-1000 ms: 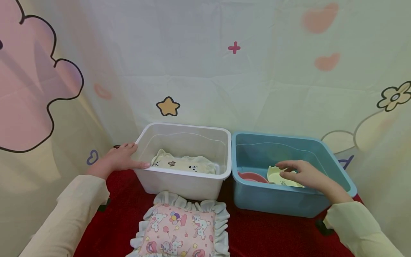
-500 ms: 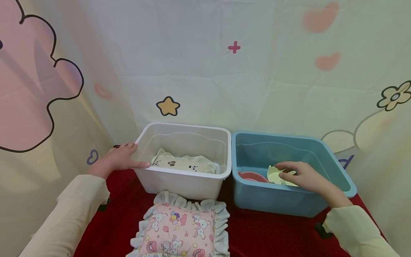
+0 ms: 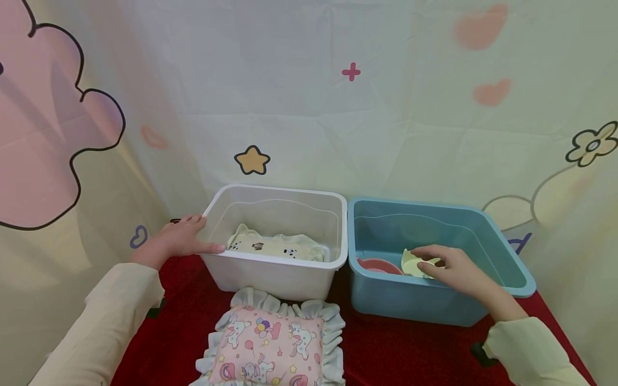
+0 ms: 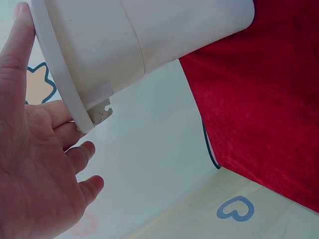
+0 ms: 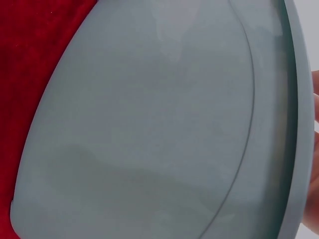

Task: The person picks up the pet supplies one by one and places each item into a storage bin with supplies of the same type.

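Observation:
My left hand (image 3: 179,239) rests on the left corner of a white plastic bin (image 3: 270,279), its thumb straight along the front rim. In the left wrist view, fingers of that hand (image 4: 42,164) lie loosely against the rim (image 4: 59,64). Inside the bin is a cream frilled cloth item (image 3: 275,247) with small dark prints. My right hand (image 3: 454,268) is over the front of a blue bin (image 3: 410,300), thumb and fingers apart. Just beyond its fingertips lies a pale yellow cat-eared dish (image 3: 410,264), partly hidden by the hand. Beside it is a pink dish (image 3: 380,266).
A pink unicorn-print cushion (image 3: 270,343) with white ruffles lies in front of the white bin. Both bins stand side by side on a red velvety cloth (image 3: 396,348). A printed curtain (image 3: 299,128) hangs close behind them.
My right hand has shifted slightly down and lower over the blue bin, covering more of the yellow dish. The left hand has stayed on the white bin's rim.

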Available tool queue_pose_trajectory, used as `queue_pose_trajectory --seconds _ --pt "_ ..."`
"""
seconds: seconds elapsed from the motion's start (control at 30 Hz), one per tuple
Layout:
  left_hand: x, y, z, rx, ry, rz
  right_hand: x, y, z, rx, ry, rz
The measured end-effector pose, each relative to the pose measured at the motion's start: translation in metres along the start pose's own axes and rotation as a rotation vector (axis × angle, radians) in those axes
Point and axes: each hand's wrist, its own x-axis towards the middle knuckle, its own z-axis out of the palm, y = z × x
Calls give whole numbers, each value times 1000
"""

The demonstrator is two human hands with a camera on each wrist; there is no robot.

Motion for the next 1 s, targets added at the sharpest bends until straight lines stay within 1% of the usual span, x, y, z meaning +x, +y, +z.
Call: queue_pose_trajectory --seconds 0.17,0.27,0.4,0.57,0.8,1.0 --pt "-2 3 -1 -11 -3 -3 -1 -1 2 -9 7 1" --pt "-2 2 -2 -23 -2 -1 -2 -2 3 -16 10 0" --pt "-1 0 -1 -29 2 -3 -2 -5 5 -23 21 -18" --pt "-4 4 -3 -36 -6 -9 -2 -10 7 -12 28 -35" --pt "-3 5 -3 -8 -14 -8 -2 -14 8 -25 47 -47" --pt "-3 4 -2 -13 -17 -4 -3 -16 9 -25 55 -54"
